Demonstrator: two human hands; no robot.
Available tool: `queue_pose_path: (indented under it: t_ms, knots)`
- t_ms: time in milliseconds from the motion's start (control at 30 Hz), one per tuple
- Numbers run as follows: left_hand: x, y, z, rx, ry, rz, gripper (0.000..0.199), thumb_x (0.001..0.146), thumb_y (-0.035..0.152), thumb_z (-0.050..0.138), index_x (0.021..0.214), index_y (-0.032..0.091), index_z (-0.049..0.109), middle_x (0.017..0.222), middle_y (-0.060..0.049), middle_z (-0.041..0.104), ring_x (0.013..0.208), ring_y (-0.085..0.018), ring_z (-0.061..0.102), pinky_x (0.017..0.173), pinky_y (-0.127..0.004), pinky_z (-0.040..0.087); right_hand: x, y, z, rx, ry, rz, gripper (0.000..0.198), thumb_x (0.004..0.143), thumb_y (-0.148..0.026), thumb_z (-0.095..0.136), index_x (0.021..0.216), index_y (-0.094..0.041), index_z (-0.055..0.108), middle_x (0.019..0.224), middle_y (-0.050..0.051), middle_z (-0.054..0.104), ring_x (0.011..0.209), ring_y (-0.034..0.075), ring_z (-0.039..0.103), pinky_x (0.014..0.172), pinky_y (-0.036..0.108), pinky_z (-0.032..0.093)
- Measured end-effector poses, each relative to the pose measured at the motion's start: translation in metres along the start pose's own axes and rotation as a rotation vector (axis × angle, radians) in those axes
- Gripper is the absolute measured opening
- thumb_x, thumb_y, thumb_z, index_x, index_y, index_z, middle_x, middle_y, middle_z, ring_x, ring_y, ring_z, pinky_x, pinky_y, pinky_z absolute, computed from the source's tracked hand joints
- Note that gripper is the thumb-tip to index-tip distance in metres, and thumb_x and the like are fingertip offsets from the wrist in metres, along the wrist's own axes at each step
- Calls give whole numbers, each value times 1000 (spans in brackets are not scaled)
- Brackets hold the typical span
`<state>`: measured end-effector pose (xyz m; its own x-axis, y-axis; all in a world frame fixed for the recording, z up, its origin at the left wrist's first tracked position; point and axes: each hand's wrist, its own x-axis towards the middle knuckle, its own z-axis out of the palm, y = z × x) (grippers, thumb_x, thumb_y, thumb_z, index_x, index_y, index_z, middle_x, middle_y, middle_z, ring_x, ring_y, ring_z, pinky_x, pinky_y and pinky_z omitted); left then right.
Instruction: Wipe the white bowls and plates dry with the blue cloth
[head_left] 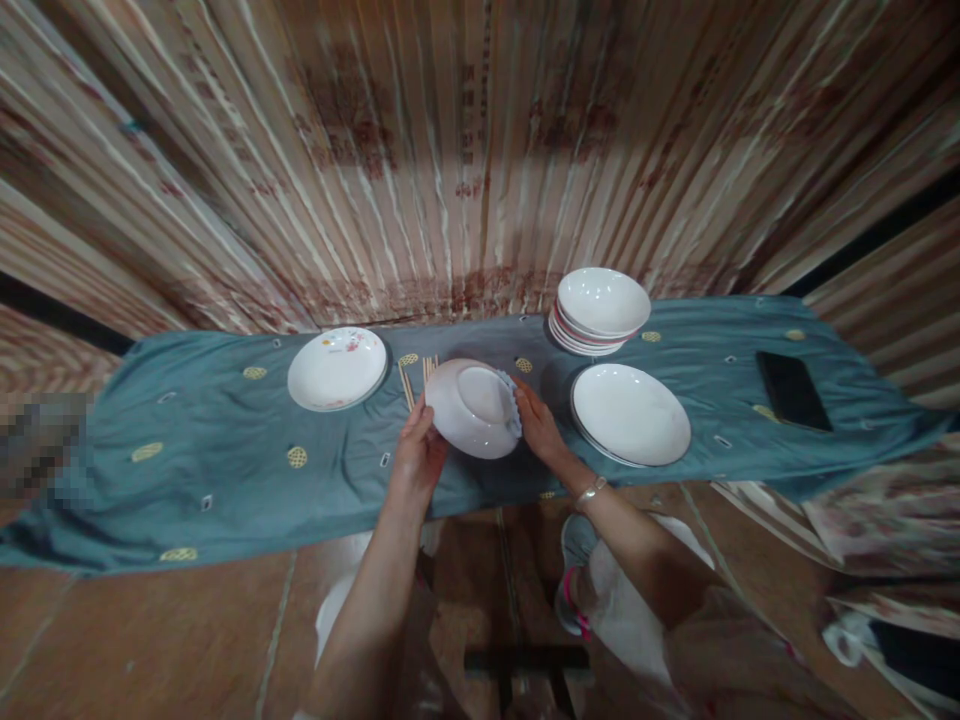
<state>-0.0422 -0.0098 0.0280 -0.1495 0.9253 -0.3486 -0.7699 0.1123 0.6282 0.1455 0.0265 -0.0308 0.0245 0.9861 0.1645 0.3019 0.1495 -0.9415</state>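
Observation:
Over the middle of the table, a white bowl (pixel 472 425) is held tilted, its underside and round foot ring facing me. My left hand (pixel 420 455) grips its left rim, thumb on the outside. At the right rim, my right hand (pixel 538 422) presses a light blue cloth (pixel 513 405) against the bowl; part of its fingers are hidden behind it. Several wooden chopsticks (pixel 407 385) lie just behind the bowl, partly covered by it. To the right stand a stack of white bowls (pixel 602 308) and, closer to me, a stack of white plates (pixel 631 415).
A flower-patterned white plate (pixel 337 368) lies on the left of the table, which has a blue-green cloth (pixel 247 480) with pineapple prints. At the right lies a flat black device (pixel 793 390). Patterned curtains (pixel 420 180) hang right behind the table.

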Motion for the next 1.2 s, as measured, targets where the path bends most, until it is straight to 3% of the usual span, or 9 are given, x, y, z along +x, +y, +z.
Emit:
queue_pose_path:
  t_ms: [267,400,567,800,900,1200]
  knots:
    - [-2,4,9,-37,73,-1,36,87,6,57,119,19,66,94,-2,77,76,-11,70,75,-21,54,-29,-2,6,-8,18,-11,65,97,-60,31,139,-15,52,147,16,51,140,24,43,121,47,29]
    - [-2,3,9,-31,93,-17,32,88,5,55,114,17,68,90,-2,77,75,-11,69,76,-20,54,-43,-4,10,-87,2,-56,64,100,-58,26,148,-17,41,154,13,42,147,23,32,123,49,24]
    - [0,3,9,-33,100,12,33,89,5,53,116,18,67,94,-2,77,84,-11,70,85,-19,53,-59,-13,11,-265,-88,-250,61,103,-42,27,157,-16,15,164,15,18,153,26,13,122,59,21]
    - [5,1,1,-3,62,16,36,85,9,61,119,20,65,99,-2,77,88,-11,70,86,-19,53,-61,-15,9,-460,-144,-510,73,100,-33,39,158,-14,-1,164,22,8,153,33,11,118,62,28]
    - [5,-2,1,26,37,27,39,82,14,68,120,21,65,104,-2,76,93,-13,70,87,-21,52,-60,-15,11,-533,-165,-596,74,98,-30,43,158,-13,2,164,23,10,152,34,11,116,62,30]
    - [-2,-6,7,32,-15,27,41,82,17,69,123,22,65,109,-4,75,96,-14,69,87,-23,51,-55,-34,18,-691,-219,-672,53,98,-25,45,148,-12,37,156,21,35,151,32,19,115,57,34]
